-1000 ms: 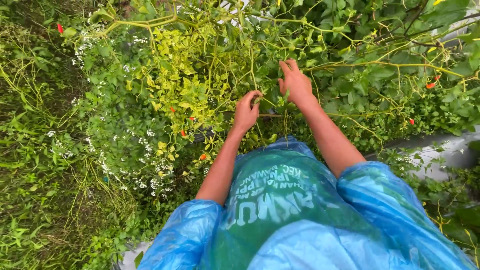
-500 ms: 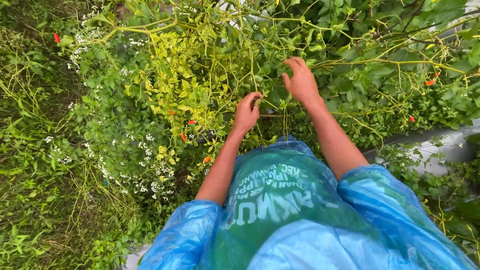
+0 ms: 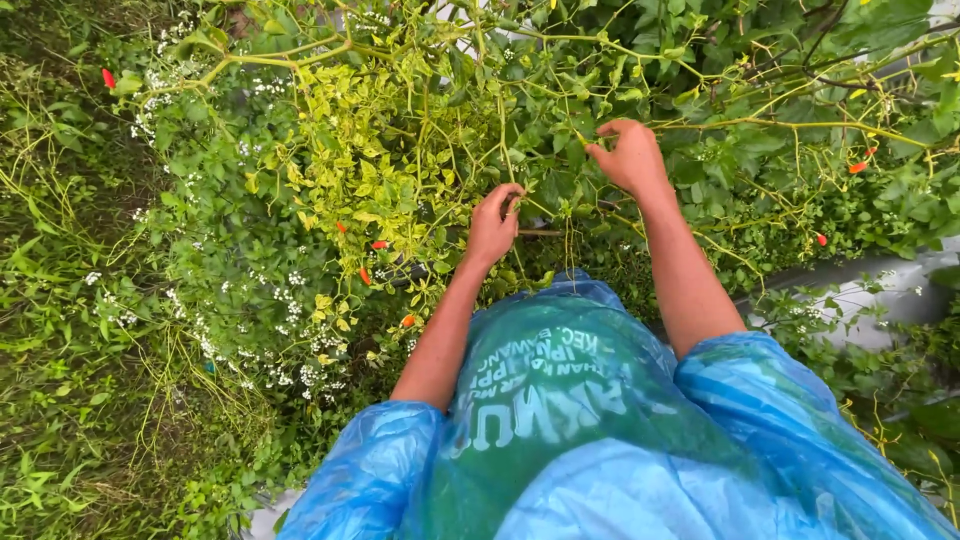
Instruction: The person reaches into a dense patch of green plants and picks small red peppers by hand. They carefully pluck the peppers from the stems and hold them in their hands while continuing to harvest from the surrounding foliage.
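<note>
White lettering patch [image 3: 545, 385], mid-chest on blue raincoat [image 3: 760, 430]. Left hand [image 3: 493, 225] fingers pinched on chili stem [image 3: 512, 150]; right hand [image 3: 632, 157], fingers curled on foliage, has shifted right.

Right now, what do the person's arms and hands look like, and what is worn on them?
Both hands, the left hand and the right hand, are bare, with no gloves, rings or watch showing. The forearms are bare too. Glossy blue plastic raincoat sleeves end near the elbows, see-through over a green shirt with white lettering.
</note>
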